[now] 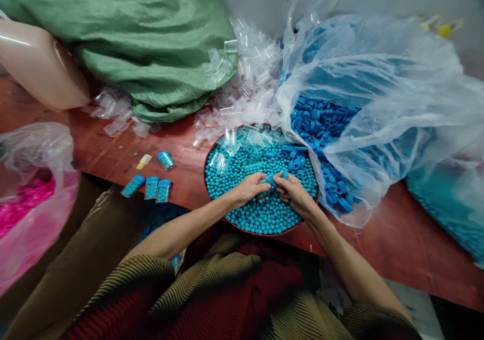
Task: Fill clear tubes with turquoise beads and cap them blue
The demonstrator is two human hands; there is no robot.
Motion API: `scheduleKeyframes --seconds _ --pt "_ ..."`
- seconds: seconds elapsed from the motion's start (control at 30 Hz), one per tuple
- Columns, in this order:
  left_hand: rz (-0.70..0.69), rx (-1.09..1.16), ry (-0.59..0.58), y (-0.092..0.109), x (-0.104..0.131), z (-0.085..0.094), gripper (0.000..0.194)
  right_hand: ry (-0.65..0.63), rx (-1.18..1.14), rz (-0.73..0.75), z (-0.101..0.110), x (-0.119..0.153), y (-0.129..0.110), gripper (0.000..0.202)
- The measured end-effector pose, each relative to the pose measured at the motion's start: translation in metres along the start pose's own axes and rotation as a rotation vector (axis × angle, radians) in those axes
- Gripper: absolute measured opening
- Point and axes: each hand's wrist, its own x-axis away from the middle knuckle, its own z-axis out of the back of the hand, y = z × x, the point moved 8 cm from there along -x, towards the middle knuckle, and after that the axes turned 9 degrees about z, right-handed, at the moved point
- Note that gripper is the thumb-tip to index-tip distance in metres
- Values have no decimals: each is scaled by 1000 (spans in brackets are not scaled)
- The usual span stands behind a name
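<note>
Over a round red-rimmed tray [207, 191] full of turquoise beads [260, 219], my two hands meet. My left hand [249, 188] is closed, its fingertips pinching a small clear container [269, 180] that looks blue with beads. My right hand [294, 193] is closed too, with a blue cap [285, 175] between thumb and fingers, right beside the container. Fingers partly hide both pieces. At the tray's far side, clear empty containers [230, 139] and several loose blue caps [297, 159] lie on the beads.
Filled, capped containers [152, 187] stand on the red table [185, 153] at left. A green sack [159, 43] and a heap of clear containers [249, 88] lie behind. A plastic bag of blue caps [325, 121] adjoins the tray. A pink-filled bag [26, 199] is at far left.
</note>
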Motion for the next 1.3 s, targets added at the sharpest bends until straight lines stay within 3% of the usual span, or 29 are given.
scheduleKeyframes --seconds 0.17,0.37,0.47,0.53,0.63,0.73,0.93,1.07,1.17,1.3 --pt "-107 -50 158 5 10 -1 51 -19 -26 29 -5 4 -5 38" --pt "-172 -79 286 7 17 -2 35 -39 -39 98 -16 6 -7 39" --pt "-163 -55 289 8 17 2 33 -17 43 135 -15 8 -11 38" --pt "-142 -48 247 10 19 4 33 -121 50 112 -18 10 -13 39" --pt "-107 -86 155 11 23 6 34 -381 -30 29 -22 15 -15 44" --pt "-122 -158 95 13 28 6 34 -472 8 -11 -17 13 -16 42" --pt "-194 -220 130 15 34 5 51 -434 36 -63 -23 10 -17 40" --pt "-176 -217 134 11 35 2 44 -422 -5 -109 -33 15 -10 38" --pt "-152 -122 210 7 34 6 40 -257 196 58 -28 14 -16 34" --pt "-147 28 290 10 33 15 44 -32 615 356 -25 28 -46 32"
